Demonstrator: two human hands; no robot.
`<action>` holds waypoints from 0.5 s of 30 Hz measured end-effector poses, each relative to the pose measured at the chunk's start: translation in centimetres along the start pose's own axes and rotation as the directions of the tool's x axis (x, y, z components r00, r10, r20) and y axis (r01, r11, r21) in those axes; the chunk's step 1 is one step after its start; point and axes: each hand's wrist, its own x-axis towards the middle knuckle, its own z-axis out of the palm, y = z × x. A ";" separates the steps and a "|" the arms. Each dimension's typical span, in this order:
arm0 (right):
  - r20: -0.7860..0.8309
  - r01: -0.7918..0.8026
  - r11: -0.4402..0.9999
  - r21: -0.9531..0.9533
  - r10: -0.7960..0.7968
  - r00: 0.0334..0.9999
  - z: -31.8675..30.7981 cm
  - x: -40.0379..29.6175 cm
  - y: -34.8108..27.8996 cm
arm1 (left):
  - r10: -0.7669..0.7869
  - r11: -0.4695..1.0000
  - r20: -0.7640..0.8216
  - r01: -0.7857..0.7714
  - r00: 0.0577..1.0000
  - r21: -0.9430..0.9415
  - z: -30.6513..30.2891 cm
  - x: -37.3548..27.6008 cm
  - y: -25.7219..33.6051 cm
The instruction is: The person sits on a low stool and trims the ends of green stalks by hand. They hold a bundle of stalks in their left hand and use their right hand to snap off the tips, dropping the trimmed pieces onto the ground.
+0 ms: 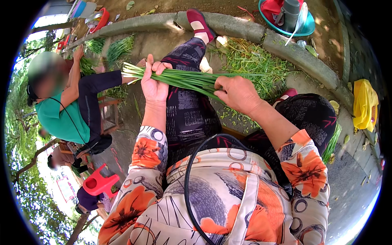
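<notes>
My left hand (156,81) is closed around a bundle of long green garlic chives (190,80) close to its pale root ends, which stick out to the left. Stretched across above my lap, the bundle reaches toward my right hand (240,93), whose thumb and curled fingers grip leaves on its green side. Some leaf tips run on behind the right hand. Below and beyond that hand, a pile of loose green and yellowed leaf trimmings (254,62) covers the ground.
A raised curb (232,24) curves ahead of my foot. A teal basin (309,27) holds a dark flask (289,16). More chive bundles (121,47) lie left, near a seated person in green (62,119). There is a red plastic stool (101,180) and a yellow bag (364,104).
</notes>
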 end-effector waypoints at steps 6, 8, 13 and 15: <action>0.072 -0.071 0.994 -0.082 0.076 0.994 -0.3 0.3 -0.3 | 0.003 1.000 -0.026 -0.004 1.000 -0.022 -0.1 0.0 0.1; 0.076 -0.070 0.996 -0.056 0.075 0.994 -0.5 0.4 -0.1 | -0.006 0.999 -0.027 0.004 1.000 -0.044 -0.2 0.0 0.1; 0.005 -0.022 1.000 0.021 0.022 1.000 -2.0 0.9 0.9 | 0.007 1.000 -0.031 -0.007 0.999 0.002 -0.3 0.0 0.2; -0.089 0.028 0.998 0.049 -0.023 0.996 -2.3 1.0 1.7 | 0.003 1.000 -0.034 -0.002 0.999 0.026 -0.2 0.0 0.1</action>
